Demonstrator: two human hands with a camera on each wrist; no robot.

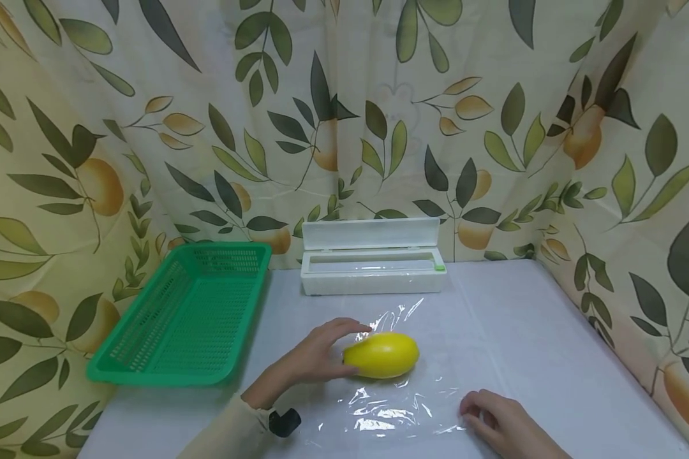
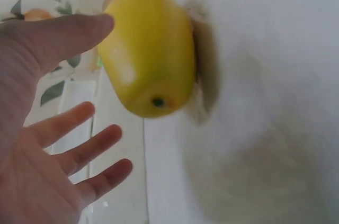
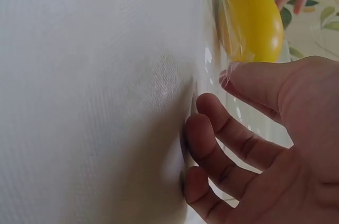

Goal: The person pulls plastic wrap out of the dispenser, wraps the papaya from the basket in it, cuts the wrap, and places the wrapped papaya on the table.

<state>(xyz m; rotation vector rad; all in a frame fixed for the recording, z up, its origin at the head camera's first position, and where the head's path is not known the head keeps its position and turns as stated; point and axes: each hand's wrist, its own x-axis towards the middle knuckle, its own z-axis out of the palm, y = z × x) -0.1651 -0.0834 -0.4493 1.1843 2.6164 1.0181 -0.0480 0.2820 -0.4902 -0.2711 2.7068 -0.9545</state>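
Note:
A yellow mango-shaped fruit (image 1: 381,355) (image 2: 148,54) (image 3: 254,17) lies on a sheet of clear cling film (image 1: 396,408) (image 3: 217,33) spread on the white table (image 1: 551,357). My left hand (image 1: 327,347) (image 2: 92,75) is at the fruit's left end with fingers spread; its thumb reaches the fruit's side and nothing is held. My right hand (image 1: 482,411) (image 3: 212,97) sits at the film's near right edge. Its bent fingertips (image 3: 198,128) touch the table, and the film's edge lies against the thumb tip. No firm pinch shows.
A green plastic basket (image 1: 178,312) stands empty at the left, partly over the table edge. A white cling-film dispenser box (image 1: 373,261) with its lid up sits at the back centre. Leaf-patterned curtains (image 1: 608,159) close in the back and both sides.

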